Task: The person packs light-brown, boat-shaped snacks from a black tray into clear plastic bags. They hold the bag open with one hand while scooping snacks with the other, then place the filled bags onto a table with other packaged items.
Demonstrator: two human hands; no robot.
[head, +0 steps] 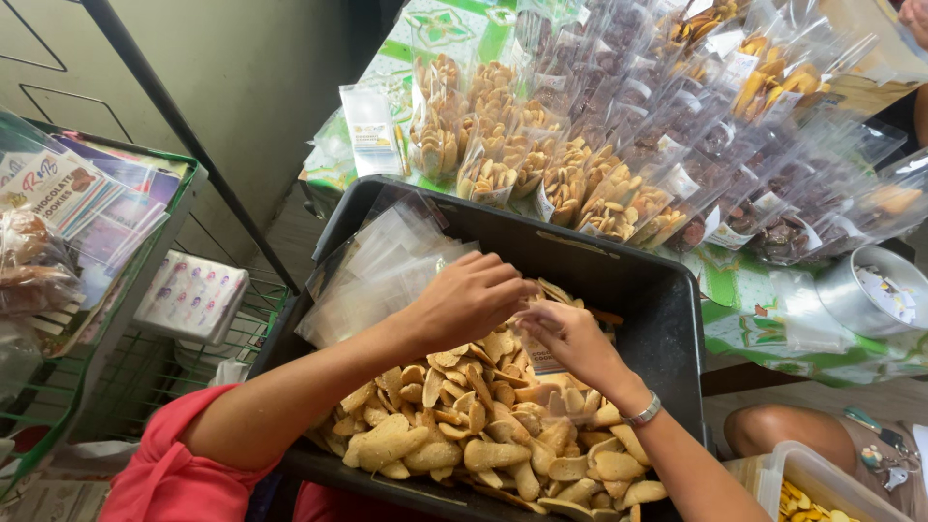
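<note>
Head cam: left hand [467, 302] and right hand [568, 338] pinch one small clear plastic bag [543, 356] over heaped tan biscuits [474, 425] in the black tub [667, 319]; fumble it, biscuits probably spill.

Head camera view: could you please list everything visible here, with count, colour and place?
Black bin: one, centre.
Loose biscuits: many, golden tan, heaped in the bin.
Empty clear bags: a stack, at the bin's left rear.
Filled biscuit bags: many, clear, tan and dark contents, on the table behind.
Tablecloth: one, green and white.
Round tin: one, silver, right.
Clear tub: one, yellow snacks inside, lower right.
Green wire rack: one, left, holding packets.
Keys: a bunch, far right.
Left hand: over the biscuits, red sleeve.
Right hand: fingertips beside the left hand's, silver wristwatch.
</note>
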